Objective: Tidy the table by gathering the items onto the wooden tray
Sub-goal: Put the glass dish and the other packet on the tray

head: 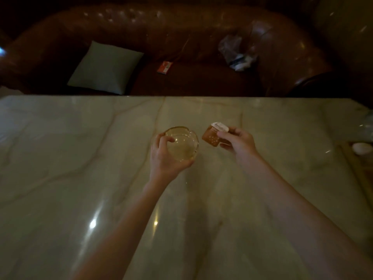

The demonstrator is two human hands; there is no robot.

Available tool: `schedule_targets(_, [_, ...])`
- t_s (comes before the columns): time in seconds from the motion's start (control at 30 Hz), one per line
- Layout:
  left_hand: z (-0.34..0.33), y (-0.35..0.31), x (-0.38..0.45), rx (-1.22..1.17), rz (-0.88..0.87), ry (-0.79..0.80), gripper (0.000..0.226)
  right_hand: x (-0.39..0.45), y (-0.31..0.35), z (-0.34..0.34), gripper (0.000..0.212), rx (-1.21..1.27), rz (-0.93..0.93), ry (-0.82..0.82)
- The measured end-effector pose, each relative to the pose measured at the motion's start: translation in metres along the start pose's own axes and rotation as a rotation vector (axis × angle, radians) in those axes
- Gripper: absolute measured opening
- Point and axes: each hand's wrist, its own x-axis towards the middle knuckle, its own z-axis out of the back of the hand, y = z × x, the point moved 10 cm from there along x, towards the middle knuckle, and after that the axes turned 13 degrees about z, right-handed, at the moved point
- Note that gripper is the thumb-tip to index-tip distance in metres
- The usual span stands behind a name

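My left hand (pixel 163 156) grips a round clear glass ashtray (pixel 184 143) from its left side and underneath, over the middle of the marble table (pixel 80 158). Just to its right, my right hand (pixel 237 141) pinches a small orange box with a white end (pixel 214 135), tilted, above the tabletop. The two objects are close but apart. At the far right edge a brown wooden surface (pixel 363 170), perhaps the tray, shows only partly, with a white rounded object (pixel 362 148) beside it.
A brown leather sofa (pixel 181 37) runs along the table's far edge. On it lie a pale cushion (pixel 106 67), a small red-and-white pack (pixel 164 67) and a crumpled clear plastic bag (pixel 237 53). The room is dim.
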Motion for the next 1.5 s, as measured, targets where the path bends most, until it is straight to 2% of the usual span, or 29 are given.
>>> schedule_targets(0.3, [-0.057, -0.095, -0.065, 0.003, -0.202, 0.121, 0.075, -0.029, 0.032, 0.126, 0.017, 0.031, 0.043, -0.132])
schedule_targets(0.53, [-0.128, -0.159, -0.125, 0.024, -0.222, 0.212, 0.079, -0.041, 0.043, 0.239, 0.020, 0.034, 0.037, -0.216])
schedule_targets(0.73, [-0.189, -0.212, -0.170, 0.018, -0.259, 0.275, 0.079, -0.046, 0.051, 0.324, 0.037, 0.056, 0.041, -0.264])
schedule_targets(0.9, [-0.239, -0.246, -0.200, 0.013, -0.292, 0.304, 0.079, -0.048, 0.053, 0.390, 0.032, 0.074, 0.050, -0.326])
schedule_targets(1.03, [-0.275, -0.260, -0.218, 0.022, -0.315, 0.316, 0.078, -0.046, 0.044, 0.431, 0.028, -0.008, 0.032, -0.317])
schedule_targets(1.2, [-0.315, -0.271, -0.238, 0.042, -0.343, 0.363, 0.079, -0.040, 0.026, 0.468, 0.010, -0.095, -0.006, -0.334])
schedule_targets(1.5, [-0.375, -0.287, -0.264, 0.068, -0.426, 0.502, 0.074, -0.020, -0.008, 0.503, 0.018, -0.154, -0.081, -0.332])
